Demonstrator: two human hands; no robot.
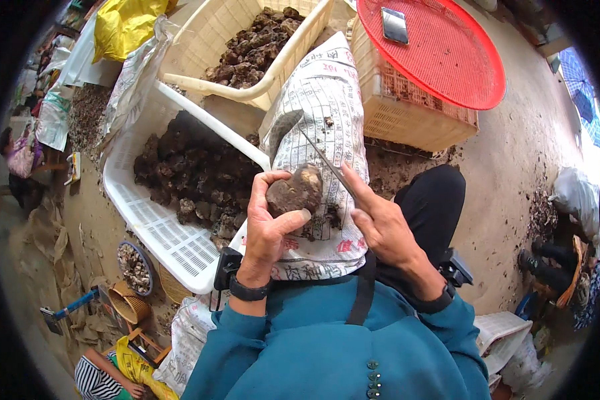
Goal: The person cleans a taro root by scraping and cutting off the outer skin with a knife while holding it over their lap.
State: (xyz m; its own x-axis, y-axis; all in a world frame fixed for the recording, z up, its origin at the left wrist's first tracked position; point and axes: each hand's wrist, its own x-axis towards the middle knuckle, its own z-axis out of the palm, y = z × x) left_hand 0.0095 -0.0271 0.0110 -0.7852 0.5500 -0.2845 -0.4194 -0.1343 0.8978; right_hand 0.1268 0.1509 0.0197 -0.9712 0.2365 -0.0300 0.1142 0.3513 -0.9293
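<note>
My left hand (263, 230) grips a lumpy, dirt-brown tuber (290, 198), with the thumb pressed across its lower side. A pale patch of flesh shows on the tuber's upper right. In my right hand (392, 233) is a knife (324, 158), its narrow blade slanting up and left past the tuber; a small gap appears between them. The knife's handle is hidden in the fingers. A printed white woven sack (337, 87) covers my lap beneath both hands, with dark crumbs and peelings on it.
At left, a white plastic basket (161, 239) holds many dark tubers (190, 163). Beyond it stands a cream crate (200, 20) of brown lumps. A red sieve (447, 57) bearing a phone (395, 25) rests on another crate (407, 110). Other people sit at the left and right edges.
</note>
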